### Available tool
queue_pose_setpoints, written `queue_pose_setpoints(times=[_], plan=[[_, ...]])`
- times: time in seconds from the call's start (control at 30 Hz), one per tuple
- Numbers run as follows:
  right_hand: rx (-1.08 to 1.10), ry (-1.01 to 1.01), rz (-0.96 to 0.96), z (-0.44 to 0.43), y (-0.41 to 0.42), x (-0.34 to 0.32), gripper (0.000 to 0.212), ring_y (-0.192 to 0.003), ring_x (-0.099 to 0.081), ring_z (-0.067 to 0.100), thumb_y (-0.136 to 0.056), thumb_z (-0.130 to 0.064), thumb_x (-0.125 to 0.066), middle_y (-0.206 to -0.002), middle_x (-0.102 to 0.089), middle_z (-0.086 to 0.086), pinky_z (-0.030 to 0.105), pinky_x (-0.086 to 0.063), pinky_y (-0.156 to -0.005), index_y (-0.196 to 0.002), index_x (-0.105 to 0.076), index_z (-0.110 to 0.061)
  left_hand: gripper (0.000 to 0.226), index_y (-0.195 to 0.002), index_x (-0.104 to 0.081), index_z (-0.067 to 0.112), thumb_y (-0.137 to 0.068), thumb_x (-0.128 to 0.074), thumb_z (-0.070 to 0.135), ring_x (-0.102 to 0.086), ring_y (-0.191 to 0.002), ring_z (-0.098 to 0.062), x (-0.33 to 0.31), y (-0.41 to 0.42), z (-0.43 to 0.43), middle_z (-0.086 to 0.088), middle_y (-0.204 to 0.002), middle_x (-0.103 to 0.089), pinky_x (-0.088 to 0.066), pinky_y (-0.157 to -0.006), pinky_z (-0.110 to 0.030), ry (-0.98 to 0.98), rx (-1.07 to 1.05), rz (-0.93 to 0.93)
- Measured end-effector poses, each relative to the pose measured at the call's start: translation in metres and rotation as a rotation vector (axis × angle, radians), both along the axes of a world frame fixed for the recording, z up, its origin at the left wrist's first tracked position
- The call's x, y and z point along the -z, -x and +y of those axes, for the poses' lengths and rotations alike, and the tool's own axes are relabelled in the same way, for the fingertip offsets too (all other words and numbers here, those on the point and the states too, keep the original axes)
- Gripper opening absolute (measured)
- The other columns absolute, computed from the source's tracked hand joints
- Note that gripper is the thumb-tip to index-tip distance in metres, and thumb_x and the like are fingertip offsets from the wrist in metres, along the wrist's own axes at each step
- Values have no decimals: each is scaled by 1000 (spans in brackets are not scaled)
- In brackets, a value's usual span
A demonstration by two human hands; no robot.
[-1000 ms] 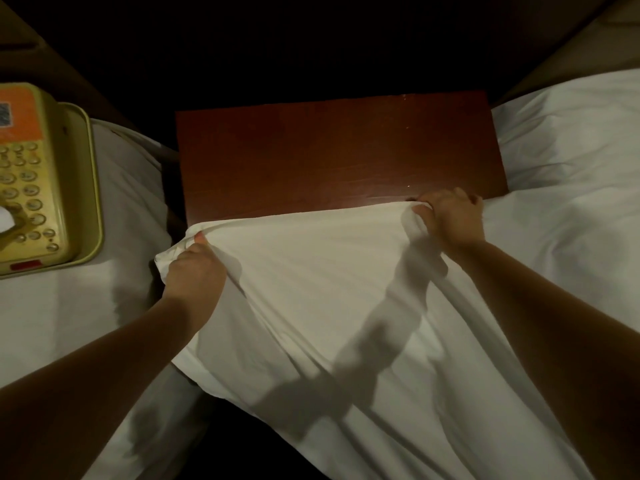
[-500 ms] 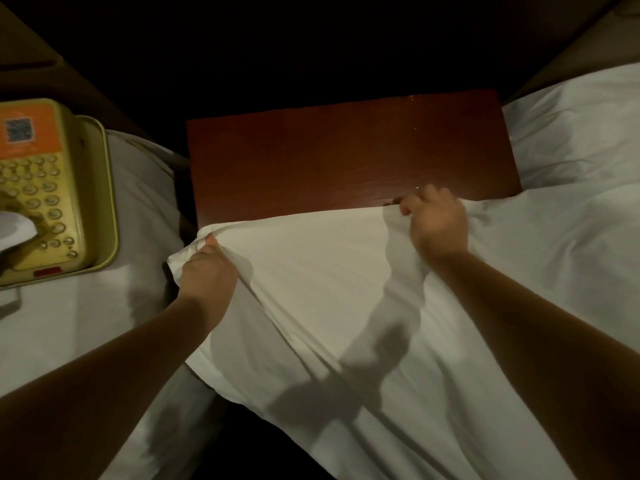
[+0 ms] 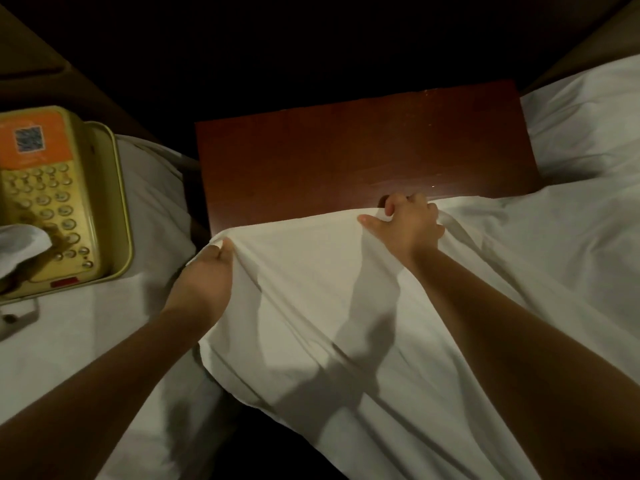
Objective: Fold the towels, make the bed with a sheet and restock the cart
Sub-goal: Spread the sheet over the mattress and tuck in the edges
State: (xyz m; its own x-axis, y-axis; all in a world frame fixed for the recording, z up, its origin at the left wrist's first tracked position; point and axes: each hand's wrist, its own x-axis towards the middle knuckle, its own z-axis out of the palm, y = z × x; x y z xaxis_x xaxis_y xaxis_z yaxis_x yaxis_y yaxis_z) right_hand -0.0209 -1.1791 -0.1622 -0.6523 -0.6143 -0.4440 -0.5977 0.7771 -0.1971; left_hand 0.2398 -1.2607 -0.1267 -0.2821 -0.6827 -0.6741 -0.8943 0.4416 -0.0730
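A white sheet (image 3: 304, 271) drapes over the bed at the centre and right, its top edge stretched along the near side of a dark red wooden nightstand (image 3: 346, 157). My left hand (image 3: 204, 282) pinches the sheet's left corner, fingers closed on the cloth. My right hand (image 3: 408, 226) grips the same edge further right, right against the nightstand's near edge, with the fabric bunched under its fingers. The sheet sags in folds between and below my two arms.
A gold push-button telephone (image 3: 45, 199) with an orange label lies on the white bedding (image 3: 86, 323) of a second bed at the left. A white pillow (image 3: 585, 126) lies at the upper right. A dark gap separates the beds below.
My right hand has slid leftward along the sheet's edge, closer to my left hand. The left hand has kept its grip on the corner. The view has shifted slightly.
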Motion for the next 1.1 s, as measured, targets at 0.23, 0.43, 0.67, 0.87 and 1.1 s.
queue_pose_setpoints(times=[0.23, 0.43, 0.67, 0.87, 1.1], plan=[[49, -111, -98, -12, 8, -12, 48, -116, -46, 29, -77, -61, -65, -118, -51, 6, 50, -42, -96, -104, -59, -21, 54, -121, -62, 22, -80, -51, -11, -60, -96, -31, -57, 77, 28, -10, -111, -61, -39, -82, -30, 33, -96, 804], [70, 3, -234, -5, 25, -17, 15, -107, -53, 31, -86, -26, -46, -113, -56, 11, 35, -43, -89, -87, -60, -23, 32, -127, -37, 11, -95, -34, 9, -59, -91, -32, 10, 192, 39, -14, -110, -59, -32, -61, -33, -143, 240, 513], [-14, 33, -336, 3, 40, -7, 26, -103, -51, 19, -80, -12, -55, -99, -50, -5, 30, -42, -90, -99, -55, -29, 44, -145, -25, 23, -101, -29, 25, -57, -104, -28, 41, 185, 61, -4, -133, -50, -41, -74, -34, -52, 139, 558], [236, 462, -329, 53, 43, -6, 34, -89, -52, 11, -84, -7, -52, -109, -57, 5, 16, -42, -84, -119, -56, -6, 52, -133, -52, 26, -84, -67, 17, -61, -69, -25, 51, 197, 69, -6, -97, -61, -37, -50, -25, 143, 367, 659], [232, 221, 106, 152, 61, 1, 33, -118, -45, 29, -94, -17, -51, -130, -49, 13, 41, -36, -103, -126, -51, -12, 64, -145, -31, 37, -91, -47, 8, -57, -91, -25, 58, 196, 70, -4, -121, -51, -41, -64, -28, 135, 356, 610]])
